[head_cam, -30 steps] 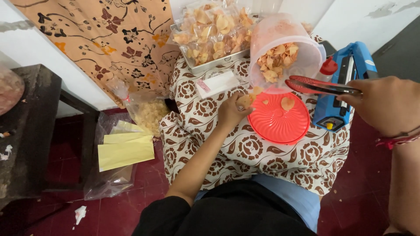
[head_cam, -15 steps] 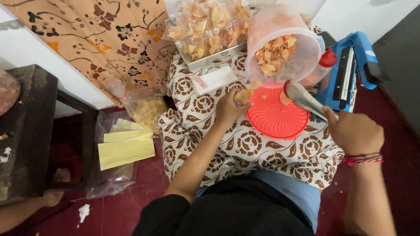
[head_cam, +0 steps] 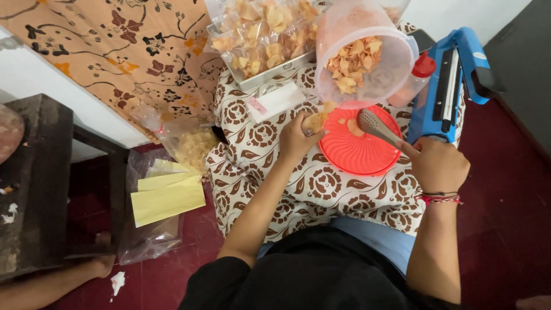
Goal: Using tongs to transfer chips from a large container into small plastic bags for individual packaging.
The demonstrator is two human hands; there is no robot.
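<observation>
At the far edge of the table you have a metal tray [head_cam: 252, 80] heaped with small clear plastic packets of pale orange chips [head_cam: 261, 31], lying across one another. Just in front of the tray lies a flat white rectangular packet with a pink strip at one end [head_cam: 277, 100], near your left hand [head_cam: 295, 138]. Down on the floor to your left, a clear knotted plastic bag of yellowish crumbs [head_cam: 189, 143] leans against the patterned cloth. Below it, a stack of flat pale yellow rectangular sheets [head_cam: 166, 198] rests on a large crumpled clear plastic bag [head_cam: 149, 241].
</observation>
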